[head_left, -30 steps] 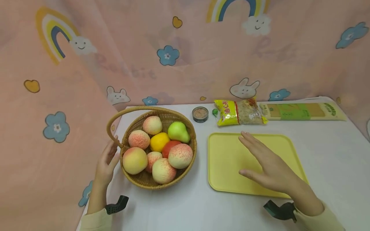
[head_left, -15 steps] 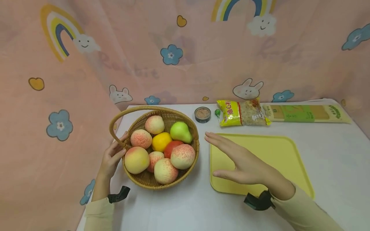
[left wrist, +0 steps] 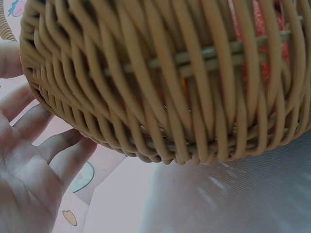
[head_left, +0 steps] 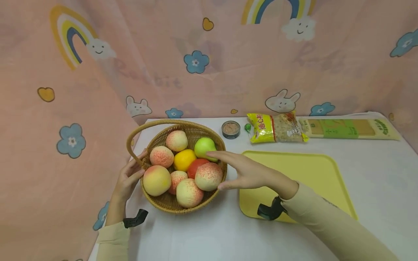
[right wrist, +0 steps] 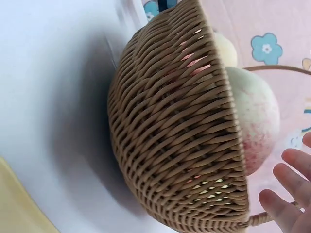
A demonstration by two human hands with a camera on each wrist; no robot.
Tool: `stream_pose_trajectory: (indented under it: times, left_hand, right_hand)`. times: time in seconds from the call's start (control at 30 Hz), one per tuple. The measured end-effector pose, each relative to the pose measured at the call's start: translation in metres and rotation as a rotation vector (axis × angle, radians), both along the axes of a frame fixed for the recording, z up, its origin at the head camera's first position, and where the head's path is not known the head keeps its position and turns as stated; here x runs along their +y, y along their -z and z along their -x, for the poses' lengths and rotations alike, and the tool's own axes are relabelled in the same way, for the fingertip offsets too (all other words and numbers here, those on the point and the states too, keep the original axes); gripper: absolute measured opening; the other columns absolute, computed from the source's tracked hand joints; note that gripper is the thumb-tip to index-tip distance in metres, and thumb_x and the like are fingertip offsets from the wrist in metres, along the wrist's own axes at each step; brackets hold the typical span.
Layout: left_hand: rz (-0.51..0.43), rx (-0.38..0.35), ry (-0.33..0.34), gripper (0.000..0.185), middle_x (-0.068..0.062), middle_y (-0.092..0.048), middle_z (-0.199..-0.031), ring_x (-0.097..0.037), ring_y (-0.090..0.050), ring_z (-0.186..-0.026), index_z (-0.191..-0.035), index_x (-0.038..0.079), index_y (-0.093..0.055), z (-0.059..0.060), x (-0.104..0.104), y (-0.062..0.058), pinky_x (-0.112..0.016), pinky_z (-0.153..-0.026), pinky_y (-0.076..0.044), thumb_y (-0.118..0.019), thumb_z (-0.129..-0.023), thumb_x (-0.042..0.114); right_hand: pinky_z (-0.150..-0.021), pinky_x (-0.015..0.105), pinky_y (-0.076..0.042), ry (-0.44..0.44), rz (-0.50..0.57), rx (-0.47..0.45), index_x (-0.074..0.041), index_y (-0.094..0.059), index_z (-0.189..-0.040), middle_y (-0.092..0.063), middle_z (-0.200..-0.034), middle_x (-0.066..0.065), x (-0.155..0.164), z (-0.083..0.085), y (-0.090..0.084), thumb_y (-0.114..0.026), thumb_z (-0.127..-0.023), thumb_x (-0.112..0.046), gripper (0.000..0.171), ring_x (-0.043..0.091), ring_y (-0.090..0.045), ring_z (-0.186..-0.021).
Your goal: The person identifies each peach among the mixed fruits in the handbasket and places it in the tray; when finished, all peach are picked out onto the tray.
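A brown wicker basket [head_left: 180, 211] with a tall arched handle [head_left: 156, 124] stands on the white table, filled with peaches, a green pear [head_left: 203, 145], a yellow lemon-like fruit [head_left: 184, 160] and a red fruit [head_left: 196, 167]. My left hand [head_left: 124, 183] touches its left side by the handle's foot; the left wrist view shows extended fingers [left wrist: 73, 158] against the weave. Over the right rim, my right hand [head_left: 249, 171] reaches in with fingers spread and nothing held. Its fingertips overlap the pear, while the thumb is close by the speckled peach [head_left: 208, 177].
A yellow tray [head_left: 295, 156] lies right of the basket, partly beneath my right forearm. Along the back are an opened tin [head_left: 230, 129], a green lollipop [head_left: 248, 127], a yellow snack bag [head_left: 277, 127] and a long noodle pack [head_left: 349, 129]. A patterned pink cloth [head_left: 228, 72] hangs behind.
My right hand has moved left from above the tray to the basket's right rim. My left hand has come in against the basket's side. The fruit has kept its places.
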State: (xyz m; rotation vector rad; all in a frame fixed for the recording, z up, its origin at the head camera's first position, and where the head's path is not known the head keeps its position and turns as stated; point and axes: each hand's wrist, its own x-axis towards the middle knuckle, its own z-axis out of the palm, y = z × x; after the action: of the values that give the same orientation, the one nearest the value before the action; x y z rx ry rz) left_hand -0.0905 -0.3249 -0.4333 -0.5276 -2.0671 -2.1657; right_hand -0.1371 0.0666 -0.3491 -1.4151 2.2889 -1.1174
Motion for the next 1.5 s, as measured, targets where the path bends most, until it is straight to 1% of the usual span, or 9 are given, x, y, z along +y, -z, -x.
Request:
stream_pose_trajectory:
  times: [0.2,0.33,0.5,0.7,0.9,1.07,1.23,1.4,1.5]
  left_hand:
    - [0.006,0.015,-0.008,0.051,-0.005,-0.035,-0.153,-0.011,-0.045,-0.131,-0.139,-0.014,-0.033,0.001,0.001,0.001,-0.02,-0.102,-0.042,-0.039,-0.089,-0.015]
    - [0.014,0.01,-0.015,0.051,-0.005,-0.034,-0.153,-0.01,-0.044,-0.132,-0.14,-0.013,-0.033,0.001,0.001,0.002,-0.019,-0.103,-0.041,-0.039,-0.089,-0.014]
    - [0.019,0.003,-0.022,0.051,-0.003,-0.036,-0.152,-0.01,-0.047,-0.129,-0.14,-0.013,-0.034,0.001,0.0,0.004,-0.02,-0.101,-0.043,-0.039,-0.089,-0.014]
    - [0.028,0.005,-0.027,0.052,-0.001,-0.037,-0.151,-0.009,-0.045,-0.13,-0.14,-0.013,-0.033,0.001,0.0,0.006,-0.019,-0.102,-0.042,-0.039,-0.088,-0.014]
    - [0.033,0.011,-0.037,0.052,0.001,-0.039,-0.15,-0.008,-0.046,-0.13,-0.139,-0.014,-0.033,0.002,0.001,0.005,-0.019,-0.102,-0.042,-0.039,-0.088,-0.013]
    - [0.037,0.021,-0.038,0.052,0.0,-0.039,-0.15,-0.008,-0.046,-0.13,-0.14,-0.014,-0.032,0.002,0.0,0.005,-0.019,-0.101,-0.042,-0.039,-0.088,-0.014]
    - [0.039,0.025,-0.04,0.052,0.002,-0.04,-0.149,-0.008,-0.045,-0.13,-0.14,-0.014,-0.031,0.002,0.001,0.005,-0.018,-0.101,-0.043,-0.038,-0.089,-0.013]
    - [0.032,0.032,-0.041,0.052,0.003,-0.041,-0.148,-0.008,-0.044,-0.131,-0.14,-0.014,-0.031,0.001,0.002,0.005,-0.018,-0.101,-0.042,-0.037,-0.089,-0.013]
    - [0.03,0.039,-0.034,0.052,0.002,-0.039,-0.149,-0.008,-0.043,-0.132,-0.141,-0.013,-0.032,0.001,0.002,0.006,-0.018,-0.103,-0.041,-0.037,-0.089,-0.014]
  right_hand:
    - [-0.108,0.051,-0.037,-0.02,-0.016,-0.087,-0.007,-0.033,-0.147,-0.042,-0.147,0.012,-0.005,0.01,0.012,-0.074,-0.082,-0.03,0.08,0.029,-0.041,-0.133]
    - [-0.107,0.05,-0.038,-0.019,-0.034,-0.117,-0.005,-0.033,-0.147,-0.041,-0.147,0.014,-0.009,0.013,0.017,-0.075,-0.081,-0.03,0.082,0.031,-0.043,-0.131]
    - [-0.107,0.047,-0.038,-0.03,-0.078,-0.116,-0.006,-0.034,-0.146,-0.041,-0.147,0.012,-0.013,0.015,0.02,-0.076,-0.079,-0.031,0.083,0.027,-0.043,-0.131]
    - [-0.107,0.046,-0.04,-0.052,-0.154,-0.102,-0.009,-0.037,-0.145,-0.042,-0.147,0.009,-0.016,0.014,0.019,-0.077,-0.079,-0.023,0.079,0.026,-0.044,-0.13]
    - [-0.107,0.046,-0.04,-0.052,-0.174,-0.073,-0.011,-0.04,-0.144,-0.044,-0.145,0.009,-0.017,0.016,0.02,-0.076,-0.08,-0.023,0.074,0.026,-0.045,-0.13]
    - [-0.105,0.044,-0.042,-0.044,-0.137,-0.063,-0.011,-0.045,-0.14,-0.048,-0.141,0.009,-0.018,0.017,0.022,-0.076,-0.08,-0.024,0.069,0.025,-0.048,-0.127]
    - [-0.101,0.041,-0.045,-0.028,-0.051,-0.019,-0.013,-0.052,-0.133,-0.054,-0.133,0.004,-0.021,0.016,0.028,-0.079,-0.077,-0.028,0.064,0.02,-0.052,-0.12]
    - [-0.097,0.039,-0.048,-0.008,0.04,0.01,-0.014,-0.053,-0.13,-0.053,-0.129,0.003,-0.023,0.013,0.032,-0.081,-0.074,-0.029,0.063,0.019,-0.052,-0.116]
    - [-0.095,0.038,-0.049,0.019,0.093,-0.003,-0.014,-0.054,-0.129,-0.051,-0.128,0.003,-0.023,0.01,0.033,-0.082,-0.072,-0.026,0.065,0.018,-0.052,-0.114]
